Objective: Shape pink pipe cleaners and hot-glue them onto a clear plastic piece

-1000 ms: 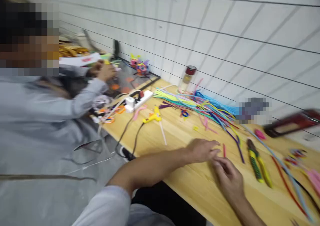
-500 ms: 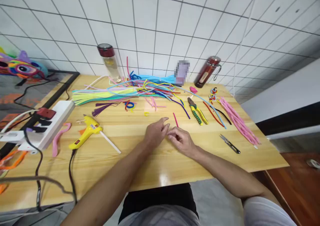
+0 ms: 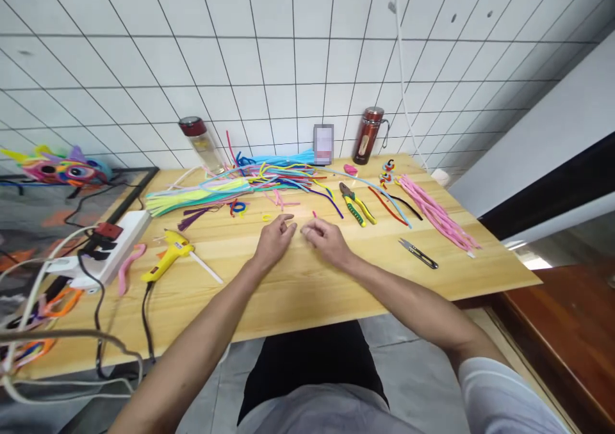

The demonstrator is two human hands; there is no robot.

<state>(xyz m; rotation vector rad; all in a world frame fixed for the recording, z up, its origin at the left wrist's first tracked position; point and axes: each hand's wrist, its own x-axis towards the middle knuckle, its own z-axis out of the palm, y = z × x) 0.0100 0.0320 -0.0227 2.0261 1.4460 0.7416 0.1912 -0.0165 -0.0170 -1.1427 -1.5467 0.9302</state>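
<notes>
My left hand (image 3: 273,241) is held just above the middle of the wooden table (image 3: 288,293), its index finger stretched out and its thumb apart, with nothing visible in it. Close beside it, my right hand (image 3: 327,241) has its fingers curled and pressed together at the tips; whatever they may hold is too small to make out. The tip of a pink pipe cleaner (image 3: 314,214) shows just behind the right hand, its rest hidden. Further back are a tiny yellow curl (image 3: 267,217) and a blue coil (image 3: 237,207).
A yellow glue gun (image 3: 170,255) and a white power strip (image 3: 115,248) are at left. Pipe cleaners (image 3: 202,197) lie along the back. Pliers (image 3: 356,205), thread snips (image 3: 419,253) and a pink bundle (image 3: 437,216) are at right. Two bottles, one a red flask (image 3: 368,136), stand by the wall.
The view has shifted, so the table's right side appears further left. My hands stand slightly further apart, and the right hand now covers more of the pink pipe cleaner.
</notes>
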